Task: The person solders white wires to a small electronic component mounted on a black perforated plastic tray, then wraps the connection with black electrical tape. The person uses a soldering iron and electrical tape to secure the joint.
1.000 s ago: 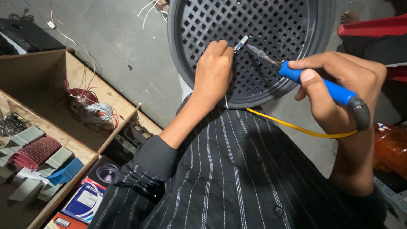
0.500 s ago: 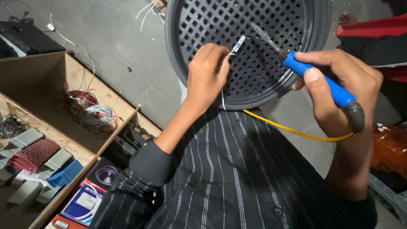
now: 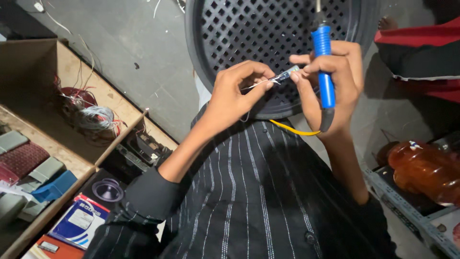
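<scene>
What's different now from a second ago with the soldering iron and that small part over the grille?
The right hand has swung the blue-handled soldering iron from lying slantwise with its tip at the work to upright, tip pointing away, and its fingertips now pinch the small metal-ended part too. The left hand still holds that part's thin wire. Both hands have lifted off the round black plastic grille. The wooden tray is unchanged.

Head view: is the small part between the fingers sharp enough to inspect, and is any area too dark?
Head view: small part between left hand and right hand is slightly soft, catching a glint; soldering iron reads clearly; top-left corner and right edge fall into shadow.
</scene>
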